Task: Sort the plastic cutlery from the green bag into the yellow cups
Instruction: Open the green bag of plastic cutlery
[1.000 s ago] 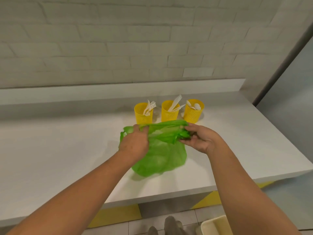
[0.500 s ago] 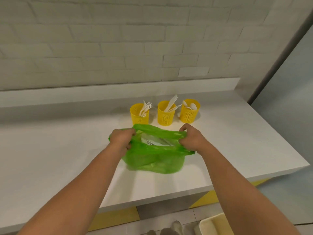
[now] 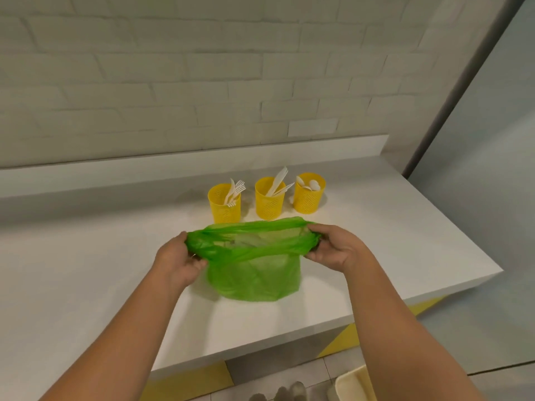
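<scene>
Green bag [image 3: 254, 273] hangs mouth-up, its opening stretched left-right between left hand [image 3: 176, 260] and right hand [image 3: 333, 250], both gripping its rim

bag [image 3: 254, 273]: pale shapes show dimly through the green film at its mouth; which pieces they are cannot be told.
left hand [image 3: 176, 261]: fingertips buried in the bunched rim.
right hand [image 3: 335, 250]: fingertips tucked into the plastic, out of sight.
cups [image 3: 269, 202]: the lower ends of the cutlery [image 3: 276, 182] are hidden behind the walls.
bin [image 3: 351, 384]: cream, cut off by the bottom edge.
shoes [image 3: 278, 395]: blurred and dim, cut by the bottom edge.
table [image 3: 86, 285]: left end runs out of view.
</scene>
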`<state>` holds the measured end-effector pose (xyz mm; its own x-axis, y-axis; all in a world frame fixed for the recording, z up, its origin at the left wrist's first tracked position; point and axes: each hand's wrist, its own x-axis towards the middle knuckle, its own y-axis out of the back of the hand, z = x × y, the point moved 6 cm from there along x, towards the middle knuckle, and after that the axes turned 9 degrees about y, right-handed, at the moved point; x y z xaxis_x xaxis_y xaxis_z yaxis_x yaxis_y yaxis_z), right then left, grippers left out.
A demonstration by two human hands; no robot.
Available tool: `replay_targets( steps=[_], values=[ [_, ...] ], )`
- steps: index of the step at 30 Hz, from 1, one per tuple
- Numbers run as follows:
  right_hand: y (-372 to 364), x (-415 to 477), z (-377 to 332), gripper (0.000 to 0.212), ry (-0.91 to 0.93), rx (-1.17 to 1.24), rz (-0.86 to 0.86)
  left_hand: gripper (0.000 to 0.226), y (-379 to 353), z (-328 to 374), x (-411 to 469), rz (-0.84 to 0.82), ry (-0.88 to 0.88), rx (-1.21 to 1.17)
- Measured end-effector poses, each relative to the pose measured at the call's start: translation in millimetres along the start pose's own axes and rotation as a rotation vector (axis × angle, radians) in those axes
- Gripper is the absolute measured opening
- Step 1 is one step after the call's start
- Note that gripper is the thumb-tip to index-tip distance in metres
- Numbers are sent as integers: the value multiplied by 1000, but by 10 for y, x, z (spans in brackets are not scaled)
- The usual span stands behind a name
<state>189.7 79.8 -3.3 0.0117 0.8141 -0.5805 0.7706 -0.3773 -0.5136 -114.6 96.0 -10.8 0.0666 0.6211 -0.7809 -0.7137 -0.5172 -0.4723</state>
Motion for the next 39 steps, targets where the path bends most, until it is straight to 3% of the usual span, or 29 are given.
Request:
replay_targets(
  steps=[3,6,7,9,11,13,15,18,20,21,23,25,26,28,30,32,33,36,37,39],
  values=[
    [180,5,242,21,-32,74,8,27,53,-159,70,-32,51,-65],
    [262,-9,257,12,32,87,27,23,-20,-230,47,-103,71,-98],
    [263,-3,186,16,100,-23,44,20,-69,-224,10,-147,57,-79],
    [210,-2,-3,43,295,-490,29,9,-72,-103,-30,-130,-75,75],
    [57,-58,-109,50,476,-1043,-61,30,-113,12,-125,-96,-419,620],
    [-127,-77,-104,42,654,-1497,-129,31,-252,9,-228,-10,-792,1305],
    [-237,-2,-5,31,725,-1790,-143,31,-361,-39,-213,28,-894,1650],
    [-204,117,8,20,589,-2005,51,35,-475,-70,-139,160,-835,1892],
    [-105,200,-40,22,503,-1822,175,50,-530,-61,-168,159,-829,1851],
    [-38,248,-54,18,483,-1574,204,58,-538,-67,-205,113,-821,1779],
    [82,284,-8,7,348,-837,207,74,-501,-71,-217,-16,-731,1551],
    [124,289,145,11,160,-175,142,77,-417,-16,-180,-124,-582,1169],
    [114,261,198,14,111,32,103,73,-367,-14,-137,-160,-478,972],
    [93,247,283,9,53,170,44,63,-284,-53,-68,-212,-277,683],
    [90,236,337,12,40,125,41,56,-232,-114,-47,-255,-168,579],
    [62,201,339,21,66,-106,54,49,-162,-110,-13,-234,-163,607],
    [84,180,310,28,122,-363,108,46,-122,-78,3,-204,-196,646],
    [44,11,170,65,401,-1440,311,50,-38,41,-16,-127,-365,845],
    [-49,-49,168,69,492,-1606,319,53,-38,56,-55,-120,-438,951],
    [-145,-51,222,53,539,-1549,222,54,-43,49,-130,-65,-567,1147]
  ],
)
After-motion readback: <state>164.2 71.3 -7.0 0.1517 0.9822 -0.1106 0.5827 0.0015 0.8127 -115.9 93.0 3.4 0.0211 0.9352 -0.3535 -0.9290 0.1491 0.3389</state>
